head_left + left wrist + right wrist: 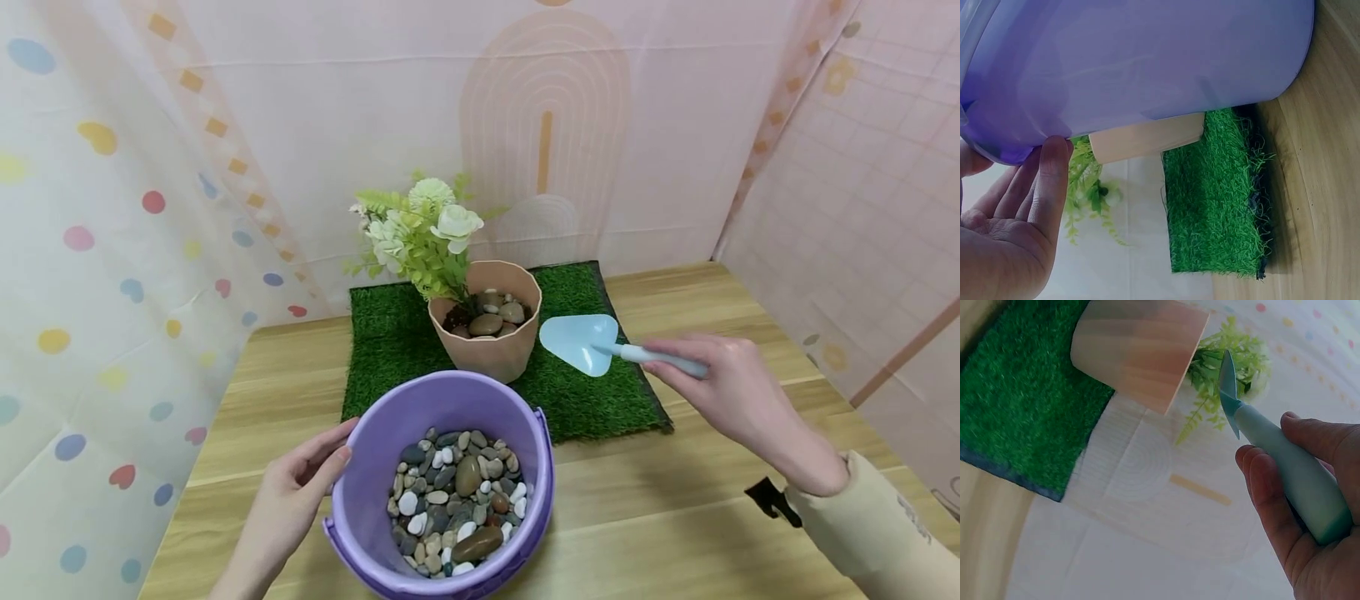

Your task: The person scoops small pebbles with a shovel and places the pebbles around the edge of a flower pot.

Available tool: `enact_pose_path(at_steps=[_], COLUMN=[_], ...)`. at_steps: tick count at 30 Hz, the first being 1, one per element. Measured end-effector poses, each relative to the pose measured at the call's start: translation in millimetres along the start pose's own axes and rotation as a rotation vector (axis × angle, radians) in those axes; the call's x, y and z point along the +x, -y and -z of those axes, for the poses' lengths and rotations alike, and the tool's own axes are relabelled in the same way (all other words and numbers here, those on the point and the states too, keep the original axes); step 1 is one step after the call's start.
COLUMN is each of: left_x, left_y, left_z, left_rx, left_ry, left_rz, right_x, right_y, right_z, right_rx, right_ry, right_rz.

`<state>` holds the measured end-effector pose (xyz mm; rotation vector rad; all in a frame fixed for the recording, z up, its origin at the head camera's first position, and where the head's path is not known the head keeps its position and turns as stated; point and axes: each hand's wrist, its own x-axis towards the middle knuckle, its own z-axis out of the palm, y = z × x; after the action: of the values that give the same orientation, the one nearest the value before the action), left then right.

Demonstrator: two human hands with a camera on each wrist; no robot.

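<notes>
My right hand [720, 383] holds a light blue trowel [581, 342] by its handle, the blade beside the pot and pointing left. In the right wrist view, thumb and fingers wrap the trowel's handle [1297, 472]. A purple bucket [442, 392] stands in front, with grey, brown and white pebbles [457, 500] at its bottom. At its left side, my left hand [296, 483] grips the rim between thumb and fingers. Behind the bucket is a peach flowerpot [491, 358] containing larger brown stones [487, 323], dark soil and white artificial flowers [427, 225].
The flowerpot stands on a green artificial turf mat [600, 408] laid on a wooden table [645, 517]. Patterned cloth walls [360, 108] rise behind and at both sides. A small black clip-like piece [772, 502] shows beside the right sleeve.
</notes>
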<state>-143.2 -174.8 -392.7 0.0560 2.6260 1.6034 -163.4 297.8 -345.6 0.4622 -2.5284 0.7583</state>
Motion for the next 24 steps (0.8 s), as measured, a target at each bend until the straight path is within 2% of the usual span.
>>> enact_pose_path(at_steps=[5,12,18,24], left_x=[-0.3,1.2,1.7,1.9], left_y=[1.1,0.9,0.1,0.3], left_z=[-0.1,1.4,1.6,1.9], left_rx=[0.003,0.008,0.032,0.028], left_ry=[-0.005,0.004,0.003,0.009], left_rz=[-0.021,-0.009,-0.003,-0.005], right_x=[-19.4,-43.6,-61.5,-74.0], right_y=[-6,-15,-22,-24], right_z=[-9,-23,-33,-45], right_rx=[0.038,0.046,0.043,0.032], right_ry=[-0.008,0.001,0.037,0.067], right_rz=[-0.052,-0.129,-0.227,-0.288])
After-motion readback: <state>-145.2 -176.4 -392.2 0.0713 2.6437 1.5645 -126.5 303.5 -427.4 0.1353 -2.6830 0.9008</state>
